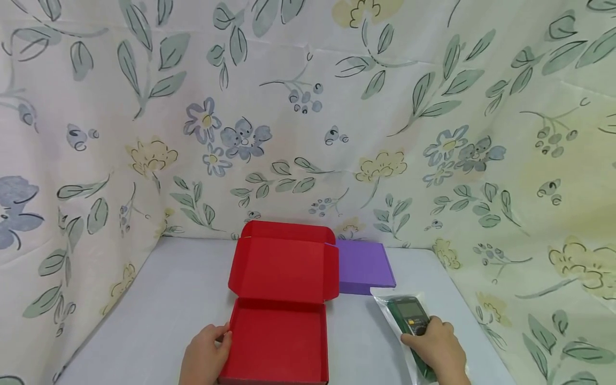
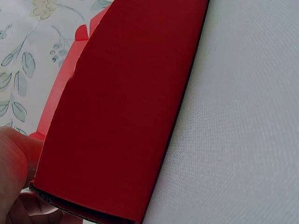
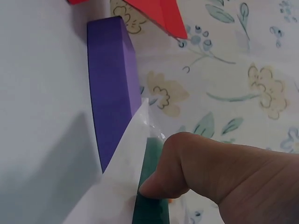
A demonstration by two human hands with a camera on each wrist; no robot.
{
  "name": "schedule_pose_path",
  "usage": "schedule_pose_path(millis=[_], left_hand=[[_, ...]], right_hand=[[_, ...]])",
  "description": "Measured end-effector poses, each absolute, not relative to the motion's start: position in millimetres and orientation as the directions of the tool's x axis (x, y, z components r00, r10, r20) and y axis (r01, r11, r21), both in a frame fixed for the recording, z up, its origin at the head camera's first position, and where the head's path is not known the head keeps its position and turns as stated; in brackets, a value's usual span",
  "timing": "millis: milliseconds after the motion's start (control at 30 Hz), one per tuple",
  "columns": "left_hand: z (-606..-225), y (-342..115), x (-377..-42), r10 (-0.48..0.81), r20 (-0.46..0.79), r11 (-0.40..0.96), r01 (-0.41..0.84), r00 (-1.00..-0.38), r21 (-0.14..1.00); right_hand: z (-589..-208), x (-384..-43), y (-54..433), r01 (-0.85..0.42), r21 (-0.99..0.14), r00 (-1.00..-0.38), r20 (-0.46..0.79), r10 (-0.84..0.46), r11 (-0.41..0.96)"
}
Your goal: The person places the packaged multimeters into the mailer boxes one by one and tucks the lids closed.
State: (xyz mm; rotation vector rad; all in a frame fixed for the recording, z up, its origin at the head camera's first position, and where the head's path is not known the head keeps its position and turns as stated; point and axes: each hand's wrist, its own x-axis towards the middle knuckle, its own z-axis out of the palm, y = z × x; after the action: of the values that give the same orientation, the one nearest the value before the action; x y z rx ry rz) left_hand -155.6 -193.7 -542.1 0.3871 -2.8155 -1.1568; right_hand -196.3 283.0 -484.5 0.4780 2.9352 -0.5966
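The right hand (image 1: 435, 347) grips the green-cased meter (image 1: 410, 315) through its clear bag (image 1: 383, 298), right of the open red box (image 1: 276, 342) and near the purple box (image 1: 364, 264); the left hand (image 1: 204, 354) pinches the red box's left wall. Holding the meter's rigid body, not loose plastic, seems surest; light left-hand pressure should steady the cardboard without bending it.

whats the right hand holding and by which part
The right hand holds a green device in a plastic bag, gripped through the plastic by its long sides, below the screen.
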Motion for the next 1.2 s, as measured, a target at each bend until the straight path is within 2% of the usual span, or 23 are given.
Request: schedule_pose_path(millis=[467,800,1200], left_hand=[[-541,-193,-157,-0.261,-0.090,0.666,-0.246,-0.961,0.705],[-541,-194,-155,-0.258,-0.070,0.660,-0.229,-0.964,0.715],[-543,-196,-156,-0.254,-0.057,0.661,-0.217,-0.966,0.718]], right_hand=[[-481,-189,261,0.207,-0.361,-0.978,-0.109,0.179,0.909],[-471,-180,242,0.118,-0.363,-0.993,-0.057,0.104,0.924],[-461,-177,222,0.095,-0.364,-0.995,-0.075,0.073,0.926]])
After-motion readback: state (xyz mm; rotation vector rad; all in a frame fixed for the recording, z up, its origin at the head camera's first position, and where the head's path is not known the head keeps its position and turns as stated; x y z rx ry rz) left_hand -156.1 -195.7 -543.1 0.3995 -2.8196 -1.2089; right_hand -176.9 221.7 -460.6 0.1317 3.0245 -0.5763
